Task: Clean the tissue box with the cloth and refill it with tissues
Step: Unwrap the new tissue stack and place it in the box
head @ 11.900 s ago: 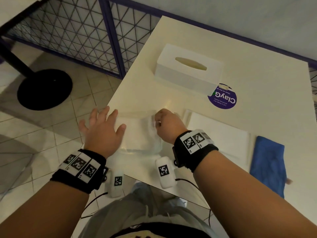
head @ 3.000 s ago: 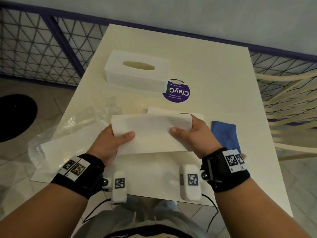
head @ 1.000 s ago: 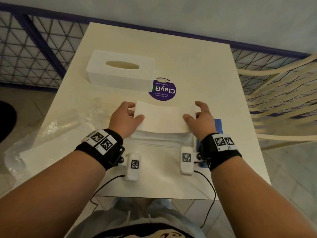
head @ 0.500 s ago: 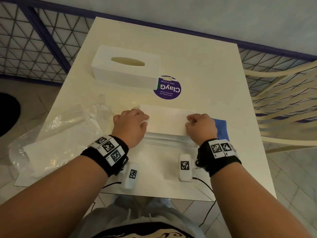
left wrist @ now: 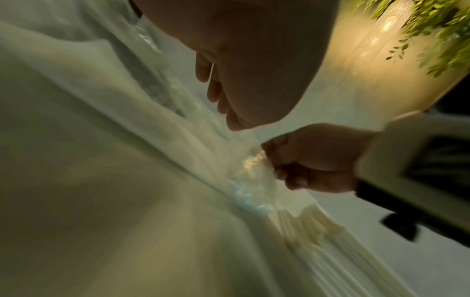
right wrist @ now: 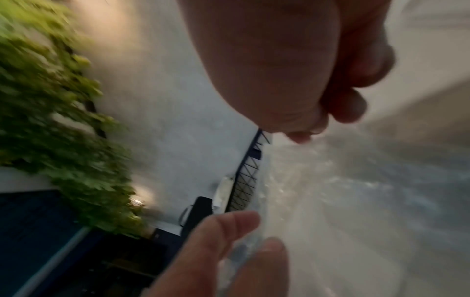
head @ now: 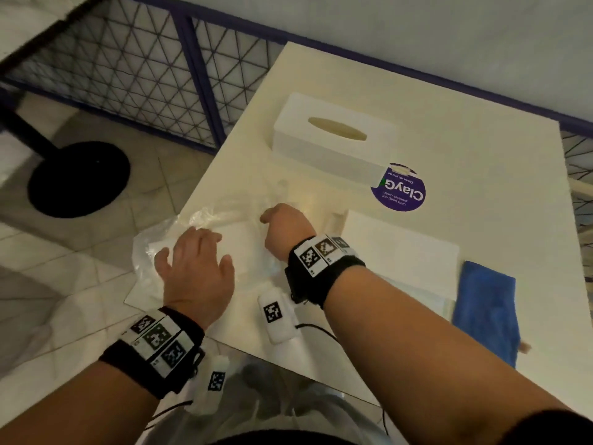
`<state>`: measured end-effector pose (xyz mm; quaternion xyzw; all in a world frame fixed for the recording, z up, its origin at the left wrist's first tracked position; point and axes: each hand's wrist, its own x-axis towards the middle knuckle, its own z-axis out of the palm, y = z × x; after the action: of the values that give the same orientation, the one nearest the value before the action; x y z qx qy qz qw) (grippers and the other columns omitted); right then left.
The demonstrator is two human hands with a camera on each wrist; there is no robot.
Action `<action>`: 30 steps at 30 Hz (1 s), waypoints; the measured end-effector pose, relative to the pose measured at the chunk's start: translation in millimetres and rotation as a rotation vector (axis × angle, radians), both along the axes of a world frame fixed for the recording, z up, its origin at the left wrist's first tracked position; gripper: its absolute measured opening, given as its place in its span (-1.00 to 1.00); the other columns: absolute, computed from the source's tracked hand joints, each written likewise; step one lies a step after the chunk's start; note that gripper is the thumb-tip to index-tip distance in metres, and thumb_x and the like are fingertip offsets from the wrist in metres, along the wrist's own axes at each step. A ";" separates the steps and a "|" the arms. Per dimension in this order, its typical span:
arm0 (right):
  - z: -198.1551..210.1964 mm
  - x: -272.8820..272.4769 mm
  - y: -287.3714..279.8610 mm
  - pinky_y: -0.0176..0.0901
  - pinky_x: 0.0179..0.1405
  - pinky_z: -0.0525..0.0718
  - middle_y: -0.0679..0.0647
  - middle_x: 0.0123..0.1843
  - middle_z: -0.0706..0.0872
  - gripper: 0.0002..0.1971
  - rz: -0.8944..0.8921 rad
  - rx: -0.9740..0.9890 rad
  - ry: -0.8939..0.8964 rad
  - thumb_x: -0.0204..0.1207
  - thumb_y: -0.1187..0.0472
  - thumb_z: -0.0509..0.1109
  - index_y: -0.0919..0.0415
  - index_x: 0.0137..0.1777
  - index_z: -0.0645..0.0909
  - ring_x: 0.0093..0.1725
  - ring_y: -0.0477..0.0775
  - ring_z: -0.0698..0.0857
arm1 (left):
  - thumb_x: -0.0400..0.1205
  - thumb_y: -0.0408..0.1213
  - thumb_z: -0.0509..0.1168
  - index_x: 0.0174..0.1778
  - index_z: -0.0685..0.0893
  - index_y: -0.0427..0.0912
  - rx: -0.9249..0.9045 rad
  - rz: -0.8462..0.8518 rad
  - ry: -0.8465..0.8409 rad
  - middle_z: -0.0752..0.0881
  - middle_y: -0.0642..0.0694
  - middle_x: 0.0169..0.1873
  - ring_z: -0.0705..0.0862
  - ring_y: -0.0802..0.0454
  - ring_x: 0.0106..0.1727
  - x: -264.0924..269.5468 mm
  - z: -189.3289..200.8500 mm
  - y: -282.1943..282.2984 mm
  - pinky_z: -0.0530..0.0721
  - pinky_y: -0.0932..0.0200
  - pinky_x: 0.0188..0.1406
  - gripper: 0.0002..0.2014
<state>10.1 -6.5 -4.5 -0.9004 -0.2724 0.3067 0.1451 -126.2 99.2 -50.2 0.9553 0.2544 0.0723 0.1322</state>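
Left hand (head: 195, 271) flat, fingers spread, pressing tissue pack (head: 237, 248); right hand (head: 284, 224) curled, apparently pinching its plastic wrap. Tissue box (head: 333, 139) at 1 o'clock.

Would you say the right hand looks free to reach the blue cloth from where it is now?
Probably not yet: the right hand pinches the clear plastic wrapper at the table's left side. The blue cloth lies uncovered on the right with nothing in between, so after letting go the way looks open.

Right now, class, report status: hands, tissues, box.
Left hand flat on plastic tissue pack. Right hand pinching its wrapper. Tissue box unfilled, nothing blocking it.
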 end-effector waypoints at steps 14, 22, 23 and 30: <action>-22.7 4.4 40.7 -0.05 -0.14 0.72 0.01 -0.03 0.69 -0.44 0.285 -0.174 -0.057 0.27 0.04 0.54 0.11 0.26 0.47 -0.09 0.15 0.71 | 0.69 0.08 0.03 0.68 -0.01 -0.02 -0.116 -0.087 0.346 -0.13 -0.05 0.69 -0.27 -0.12 0.68 -14.2 -24.5 12.8 -0.28 -0.27 0.57 -0.34; -22.7 4.2 46.6 -0.03 -0.03 0.73 0.09 0.06 0.72 -0.48 0.257 -0.209 -0.063 0.29 0.02 0.55 0.19 0.21 0.53 0.04 0.17 0.72 | 0.68 0.08 0.03 0.69 -0.02 0.00 -0.120 -0.086 0.340 -0.13 -0.09 0.70 -0.29 -0.14 0.68 -14.0 -32.1 13.6 -0.29 -0.30 0.56 -0.33; -23.8 2.8 45.7 -0.03 -0.03 0.73 0.09 0.07 0.69 -0.47 0.247 -0.202 -0.074 0.30 0.02 0.54 0.19 0.22 0.52 0.05 0.17 0.71 | 0.68 0.09 0.02 0.69 -0.03 0.00 -0.118 -0.085 0.341 -0.14 -0.09 0.70 -0.29 -0.14 0.68 -13.9 -32.3 13.3 -0.29 -0.30 0.56 -0.33; -31.5 -1.2 44.1 -0.10 -0.14 0.68 0.03 -0.05 0.71 -0.43 0.118 -0.172 0.018 0.19 -0.01 0.56 0.16 0.16 0.47 -0.08 0.12 0.71 | 0.69 0.10 -0.02 0.68 -0.07 0.01 -0.106 -0.089 0.367 -0.18 -0.09 0.69 -0.32 -0.15 0.67 -13.7 -33.2 12.7 -0.31 -0.30 0.55 -0.33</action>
<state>8.9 37.6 -36.0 -0.8891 -0.2963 0.3450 0.0513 -139.9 111.9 -83.3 0.9544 0.2351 -0.1225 0.1370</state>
